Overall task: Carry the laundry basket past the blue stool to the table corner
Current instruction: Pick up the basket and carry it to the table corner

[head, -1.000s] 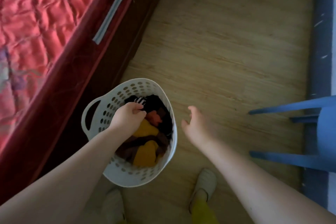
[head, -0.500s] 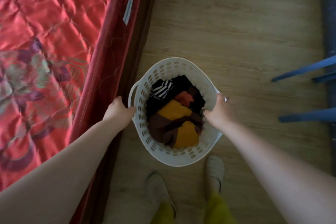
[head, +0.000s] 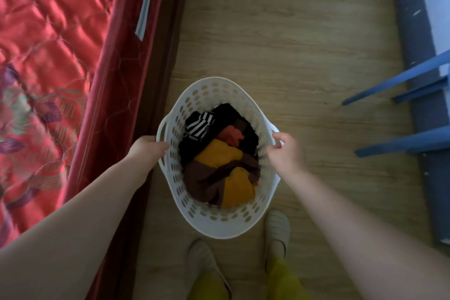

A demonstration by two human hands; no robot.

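A white perforated laundry basket point(head: 211, 223) sits in front of me over the wooden floor, filled with clothes point(head: 219, 158) in yellow, brown, black, orange and stripes. My left hand point(head: 147, 150) grips the basket's left handle. My right hand point(head: 286, 151) holds the right handle, fingers curled around its rim. The blue stool point(head: 399, 142) shows only its legs at the right edge, well apart from the basket. No table is in view.
A bed with a red quilted cover point(head: 53, 75) and dark red frame point(head: 114, 114) runs along the left, close to the basket. A dark blue strip point(head: 418, 80) lies along the right. Wooden floor point(head: 280, 39) stretches ahead. My slippered feet point(head: 277, 229) stand below the basket.
A second ago my left hand was in the clothes and my right hand hung free. Both hands then moved to the basket's handles, and the basket now sits centred before me.
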